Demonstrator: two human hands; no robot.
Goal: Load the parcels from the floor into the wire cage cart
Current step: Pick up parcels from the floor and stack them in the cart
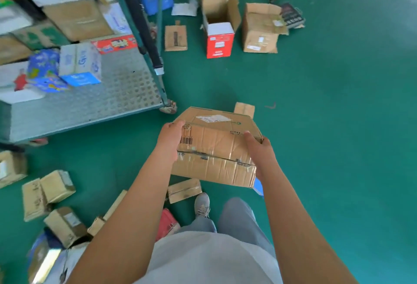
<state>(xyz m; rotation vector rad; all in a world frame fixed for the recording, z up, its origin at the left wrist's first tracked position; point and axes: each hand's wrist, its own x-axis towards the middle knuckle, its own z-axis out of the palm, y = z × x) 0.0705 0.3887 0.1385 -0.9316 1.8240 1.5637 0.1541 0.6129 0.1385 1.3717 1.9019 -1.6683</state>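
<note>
Foreground: a person's two bare arms reach forward and down over a green floor (338,126).
Left hand (169,141): pressed flat on the left end of a taped cardboard parcel (214,148), fingertips curling over its top edge.
Right hand (259,150): clasping the right end, thumb on top.
Parcel: held clear of the floor, just off the near right corner of the wire cage cart (94,103).
Cart deck: boxes stacked toward its far left side.
Floor: small parcels (48,191) lie scattered near the feet.
Risk: the crumpled, glossy tape may slip from a side squeeze; loose parcels underfoot could trip a step.
</note>
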